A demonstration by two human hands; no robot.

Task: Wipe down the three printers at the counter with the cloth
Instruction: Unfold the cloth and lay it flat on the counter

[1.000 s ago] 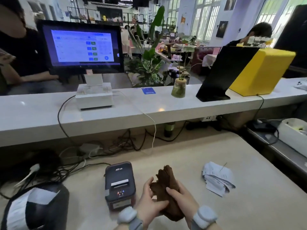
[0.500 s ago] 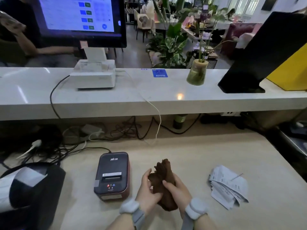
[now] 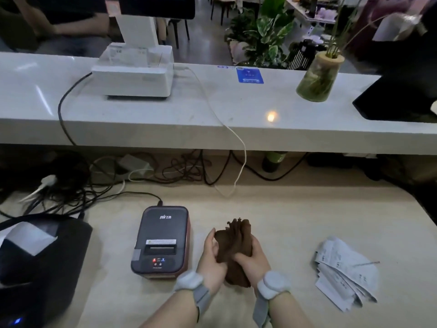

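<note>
Brown cloth (image 3: 234,247) bunched between both hands, same as half a second back; no wipe begun. Left hand (image 3: 211,259) cupping the near-left side of the wad, right hand (image 3: 251,259) clenched round its lower half. View now tipped lower, hands unmoved over the worktop (image 3: 307,221). Small dark printer (image 3: 162,241) just left of the left hand, untouched. Large black printer (image 3: 40,261) further left; white printer (image 3: 133,72) well beyond, on the raised counter (image 3: 236,114). Receipts (image 3: 343,273) right of the right hand. Judgement: cloth being gathered into a pad; all three printers pending.
</note>
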